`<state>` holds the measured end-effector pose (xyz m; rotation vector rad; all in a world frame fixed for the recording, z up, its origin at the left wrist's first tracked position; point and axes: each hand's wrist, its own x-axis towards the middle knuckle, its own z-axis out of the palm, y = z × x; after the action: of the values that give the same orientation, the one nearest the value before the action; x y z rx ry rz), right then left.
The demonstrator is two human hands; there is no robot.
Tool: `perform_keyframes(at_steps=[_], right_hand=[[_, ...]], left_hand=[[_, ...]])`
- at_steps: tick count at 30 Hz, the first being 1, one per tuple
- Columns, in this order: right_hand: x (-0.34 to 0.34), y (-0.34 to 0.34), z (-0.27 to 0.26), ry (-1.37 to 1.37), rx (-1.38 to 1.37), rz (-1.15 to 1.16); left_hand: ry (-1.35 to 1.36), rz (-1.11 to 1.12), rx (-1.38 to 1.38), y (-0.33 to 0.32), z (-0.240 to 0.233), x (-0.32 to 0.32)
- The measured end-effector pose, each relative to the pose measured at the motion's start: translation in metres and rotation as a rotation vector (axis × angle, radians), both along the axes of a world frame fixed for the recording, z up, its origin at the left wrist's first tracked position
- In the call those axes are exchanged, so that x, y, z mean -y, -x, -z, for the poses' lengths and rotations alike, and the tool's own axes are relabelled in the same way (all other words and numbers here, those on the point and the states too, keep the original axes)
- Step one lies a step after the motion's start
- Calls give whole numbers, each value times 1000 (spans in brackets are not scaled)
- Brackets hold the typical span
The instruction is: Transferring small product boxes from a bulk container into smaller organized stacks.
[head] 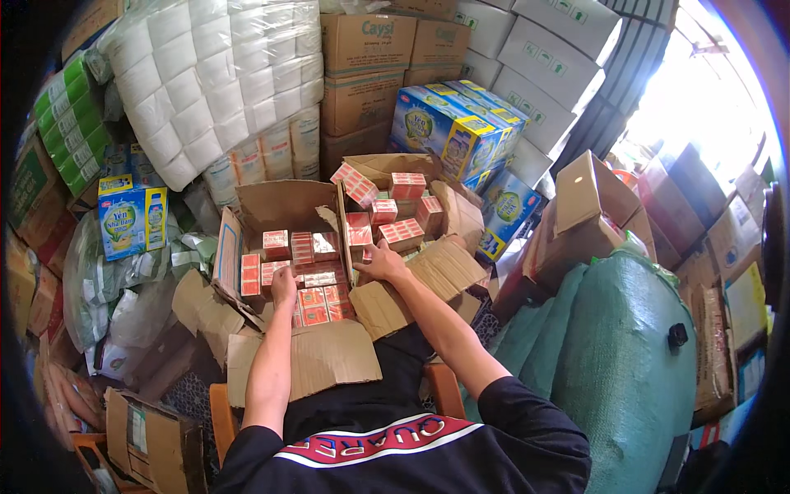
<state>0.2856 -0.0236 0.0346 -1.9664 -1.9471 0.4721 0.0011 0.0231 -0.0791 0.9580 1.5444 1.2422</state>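
Note:
Two opened cardboard cartons stand side by side before me, both holding red-and-white shrink-wrapped packs of small boxes. My left hand (pixel 284 288) is inside the left carton (pixel 281 200), its curled fingers against a red pack (pixel 271 270); the fingertips are hidden. Flatter red packs (pixel 318 305) lie in rows beside it. My right hand (pixel 384 264) reaches over the near flap of the right carton (pixel 386 165), thumb and fingers around the edge of a small red pack; whether it grips is unclear. Jumbled packs (pixel 401 233) lie beyond that hand, some tilted on others.
Blue drink cartons (pixel 447 123) and brown boxes (pixel 369 46) are stacked behind. White wrapped rolls (pixel 216 74) rise at the back left. A large green woven sack (pixel 623 346) stands close on my right. An upright flattened carton (pixel 151 438) is at lower left.

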Motion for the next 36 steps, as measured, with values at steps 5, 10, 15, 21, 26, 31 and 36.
perform_keyframes(at_steps=[5, 10, 15, 21, 26, 31, 36], right_hand=[[2, -3, -1, 19, -30, 86], [-2, -2, 7, -68, 79, 90], [-5, -4, 12, -65, -47, 157], [-10, -5, 10, -488, -324, 493], [-28, -13, 1, -600, -968, 604], [-25, -46, 19, -546, -1086, 632], [-29, -37, 24, -393, -1352, 439]], left_hand=[[-47, 56, -159, -14, -19, 14], [-79, 63, -85, -13, -17, 14], [-75, 77, -61, -8, -4, 6], [-83, 97, -67, -12, -3, 7], [-190, 98, -155, 6, 1, 2], [-396, 283, -321, -38, -73, 40], [-748, 333, -633, -59, -116, 65]])
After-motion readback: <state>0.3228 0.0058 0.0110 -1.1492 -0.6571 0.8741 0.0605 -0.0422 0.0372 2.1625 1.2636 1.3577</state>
